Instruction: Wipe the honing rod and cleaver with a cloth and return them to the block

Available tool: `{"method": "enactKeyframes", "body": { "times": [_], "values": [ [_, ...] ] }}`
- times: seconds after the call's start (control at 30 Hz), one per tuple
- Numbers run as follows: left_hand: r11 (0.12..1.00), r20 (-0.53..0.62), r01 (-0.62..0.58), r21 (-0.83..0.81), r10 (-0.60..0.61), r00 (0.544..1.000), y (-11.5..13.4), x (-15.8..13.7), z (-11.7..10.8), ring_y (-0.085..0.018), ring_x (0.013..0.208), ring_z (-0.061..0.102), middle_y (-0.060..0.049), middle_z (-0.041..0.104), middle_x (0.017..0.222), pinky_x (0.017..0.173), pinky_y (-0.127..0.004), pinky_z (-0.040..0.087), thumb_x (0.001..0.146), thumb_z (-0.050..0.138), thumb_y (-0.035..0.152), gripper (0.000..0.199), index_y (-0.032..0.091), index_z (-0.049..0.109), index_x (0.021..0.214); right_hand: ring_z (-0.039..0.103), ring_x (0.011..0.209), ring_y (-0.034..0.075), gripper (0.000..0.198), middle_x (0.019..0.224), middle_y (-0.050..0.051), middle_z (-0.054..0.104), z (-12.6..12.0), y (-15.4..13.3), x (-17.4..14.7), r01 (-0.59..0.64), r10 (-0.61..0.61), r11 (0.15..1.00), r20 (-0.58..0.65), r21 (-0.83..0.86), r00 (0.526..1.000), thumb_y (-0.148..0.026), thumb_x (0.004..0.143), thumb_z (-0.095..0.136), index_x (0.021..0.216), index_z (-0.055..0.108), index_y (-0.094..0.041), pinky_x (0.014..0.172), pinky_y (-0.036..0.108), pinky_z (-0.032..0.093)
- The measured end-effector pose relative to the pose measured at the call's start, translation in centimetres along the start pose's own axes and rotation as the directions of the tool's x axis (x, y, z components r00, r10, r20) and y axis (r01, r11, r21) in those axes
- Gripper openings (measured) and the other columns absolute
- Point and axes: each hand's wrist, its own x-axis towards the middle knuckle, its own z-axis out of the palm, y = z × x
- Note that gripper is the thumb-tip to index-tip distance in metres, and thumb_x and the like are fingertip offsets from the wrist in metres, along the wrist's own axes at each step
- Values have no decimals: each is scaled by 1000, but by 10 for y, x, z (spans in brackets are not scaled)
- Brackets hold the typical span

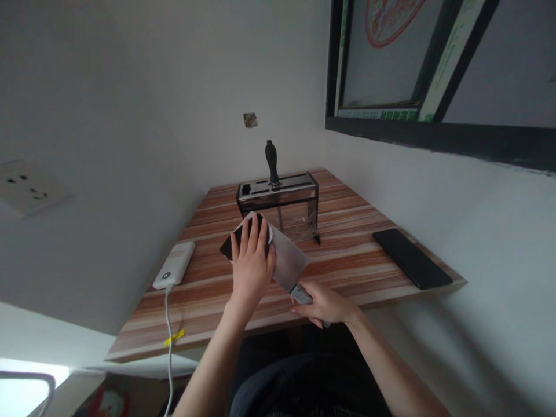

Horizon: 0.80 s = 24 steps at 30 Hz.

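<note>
A cleaver [287, 259] with a broad grey blade is held slantwise above the table's front half, its grey handle gripped in my right hand [324, 302]. My left hand [251, 263] lies across the far part of the blade, fingers pressing a dark sheet [226, 248] against it. The sheet looks like sandpaper, with a pale edge curling up beside my fingers; the palm hides part of it. Just beyond the blade stands a clear-sided knife block [278, 194] with a slotted metallic top. One black handle [271, 159] sticks up from it.
On the wood-grained table [208, 313], a white power bank [174, 263] lies left with its white cable [168, 330] running over the front edge, past yellow tape [174, 337]. A black phone [410, 258] lies near the right edge. Walls adjoin the table; a dark-framed window [434, 136] is at right.
</note>
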Motion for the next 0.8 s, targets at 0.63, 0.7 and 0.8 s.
{"method": "enactKeyframes", "body": {
  "times": [0.63, 0.7, 0.8],
  "values": [
    [937, 173, -349, -24, 347, 922, 46, -49, -3, -23, 146, 21, 0, 24, 157, 116, -49, 25, 96, 40, 40, 58, 23, 26, 150, 45, 33, 7, 14, 37, -9, 47, 1, -5, -2, -64, 51, 984, -78, -167, 996, -5, 55, 46, 59, 51, -17, 35, 16, 32],
    [898, 201, -436, -57, 438, 876, 43, -48, -6, -21, 145, 21, 2, 25, 157, 116, -48, 25, 96, 40, 40, 57, 24, 28, 149, 45, 34, 7, 13, 37, -9, 46, 0, -4, -2, -76, 59, 977, -87, -199, 994, -6, 55, 46, 56, 50, -17, 36, 16, 33],
    [875, 220, -475, -88, 483, 848, 41, -49, -8, -20, 146, 20, 3, 26, 157, 117, -46, 25, 96, 40, 40, 55, 25, 30, 149, 45, 35, 8, 13, 37, -8, 46, -1, 0, -1, -72, 54, 966, -80, -247, 995, -6, 55, 46, 50, 47, -18, 38, 17, 34]
  ]
}}
